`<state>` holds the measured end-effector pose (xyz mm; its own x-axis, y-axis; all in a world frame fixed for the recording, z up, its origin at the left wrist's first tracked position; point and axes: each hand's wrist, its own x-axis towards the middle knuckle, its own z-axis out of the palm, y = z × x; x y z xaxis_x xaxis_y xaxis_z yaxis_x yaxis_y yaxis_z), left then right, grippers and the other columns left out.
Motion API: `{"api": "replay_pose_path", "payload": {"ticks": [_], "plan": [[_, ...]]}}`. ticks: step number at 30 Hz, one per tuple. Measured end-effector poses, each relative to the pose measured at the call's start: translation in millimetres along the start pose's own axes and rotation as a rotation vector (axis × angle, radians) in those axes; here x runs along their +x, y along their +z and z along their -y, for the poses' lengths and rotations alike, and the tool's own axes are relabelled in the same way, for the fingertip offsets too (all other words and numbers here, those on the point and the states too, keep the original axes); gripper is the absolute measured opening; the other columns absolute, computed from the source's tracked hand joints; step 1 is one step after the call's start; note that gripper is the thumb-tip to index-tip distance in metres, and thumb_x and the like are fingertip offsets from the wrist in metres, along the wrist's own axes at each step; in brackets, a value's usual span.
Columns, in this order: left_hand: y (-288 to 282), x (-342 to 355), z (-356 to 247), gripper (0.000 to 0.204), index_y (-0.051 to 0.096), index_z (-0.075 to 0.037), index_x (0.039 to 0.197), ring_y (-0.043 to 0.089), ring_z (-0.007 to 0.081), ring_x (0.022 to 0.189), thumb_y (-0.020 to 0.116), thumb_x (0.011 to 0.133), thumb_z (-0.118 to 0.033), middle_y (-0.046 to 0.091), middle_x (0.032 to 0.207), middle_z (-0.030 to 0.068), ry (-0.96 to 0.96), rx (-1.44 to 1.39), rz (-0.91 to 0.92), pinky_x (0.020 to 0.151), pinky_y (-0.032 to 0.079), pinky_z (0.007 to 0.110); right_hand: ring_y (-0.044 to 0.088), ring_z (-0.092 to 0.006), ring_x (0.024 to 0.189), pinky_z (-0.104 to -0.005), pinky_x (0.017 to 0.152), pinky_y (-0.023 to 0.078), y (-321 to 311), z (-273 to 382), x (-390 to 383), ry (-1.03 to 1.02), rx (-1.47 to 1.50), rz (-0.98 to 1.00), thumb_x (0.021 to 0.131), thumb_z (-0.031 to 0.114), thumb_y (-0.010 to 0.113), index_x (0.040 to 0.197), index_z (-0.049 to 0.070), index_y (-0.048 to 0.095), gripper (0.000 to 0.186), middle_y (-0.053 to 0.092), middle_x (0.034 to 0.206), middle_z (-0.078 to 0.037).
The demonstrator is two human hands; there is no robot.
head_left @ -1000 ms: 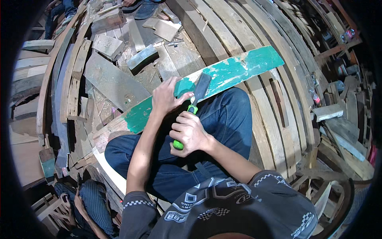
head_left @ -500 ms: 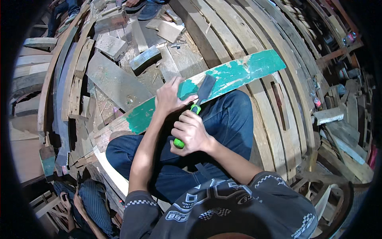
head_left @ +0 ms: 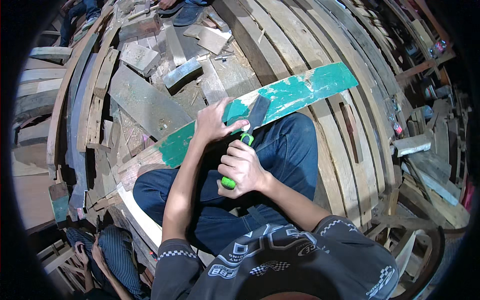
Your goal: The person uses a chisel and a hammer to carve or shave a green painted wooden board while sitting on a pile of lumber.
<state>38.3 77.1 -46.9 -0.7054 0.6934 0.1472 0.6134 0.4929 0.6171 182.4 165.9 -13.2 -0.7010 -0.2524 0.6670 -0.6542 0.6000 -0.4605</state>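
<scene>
A long plank (head_left: 312, 85) with worn teal paint and bare wood patches lies slanting across my crossed, jean-clad legs. My left hand (head_left: 214, 120) grips the plank left of its middle, fingers over the far edge, thumb stretched toward the blade of a tool. That tool, a wide chisel (head_left: 259, 110) with a green and black handle, has its dark blade against the painted face. My right hand (head_left: 240, 167) is closed round the handle below the plank, with the green end showing under my fingers.
Curved timber strips (head_left: 270, 35) run along the right; more stacked boards (head_left: 87, 115) stand at the left. Offcuts (head_left: 140, 57) and a blue-grey block (head_left: 182, 75) lie beyond the plank. A co-worker's legs (head_left: 117, 255) and hands show at lower left, another person (head_left: 185, 12) at the top.
My right hand and the chisel have shifted very slightly rightward along the plank. My left hand keeps its grip. The surroundings appear a little lower than a second ago.
</scene>
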Motion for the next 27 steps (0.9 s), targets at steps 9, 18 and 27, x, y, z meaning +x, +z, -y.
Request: {"api": "replay_pose_path", "payload": {"ticks": [9, 18, 27], "plan": [[3, 0, 0, 0.067, 0.062, -0.015, 0.123, 0.070, 0.0379, 0.091, 0.074, 0.077, -0.062, 0.072, 0.099, 0.0176, 0.021, -0.033, -0.049, 0.076, 0.054, 0.046, 0.050, -0.0260, 0.066, -0.0395, 0.073, 0.045, -1, -5, -1, 0.012, -0.033, 0.054, 0.050, 0.030, 0.073, 0.060, 0.009, 0.052, 0.031, 0.046, 0.064, -0.006], [9, 2, 6, 0.073, 0.064, -0.012, 0.117, 0.071, 0.0361, 0.081, 0.073, 0.073, -0.070, 0.072, 0.088, 0.0170, 0.029, 0.040, -0.092, 0.068, 0.055, 0.046, 0.049, -0.0268, 0.063, -0.0408, 0.073, 0.045, -5, -1, -1, 0.011, 0.008, 0.028, 0.049, 0.027, 0.072, 0.060, 0.009, 0.051, 0.029, 0.045, 0.063, -0.006], [7, 1, 9, 0.073, 0.066, -0.012, 0.117, 0.071, 0.0368, 0.079, 0.073, 0.074, -0.070, 0.072, 0.086, 0.0184, -0.023, 0.065, -0.065, 0.067, 0.055, 0.046, 0.046, -0.0259, 0.061, -0.0398, 0.068, 0.044, 0, 0, 5, 0.023, 0.019, -0.001, 0.049, 0.023, 0.072, 0.058, 0.010, 0.050, 0.027, 0.043, 0.061, -0.005]]}}
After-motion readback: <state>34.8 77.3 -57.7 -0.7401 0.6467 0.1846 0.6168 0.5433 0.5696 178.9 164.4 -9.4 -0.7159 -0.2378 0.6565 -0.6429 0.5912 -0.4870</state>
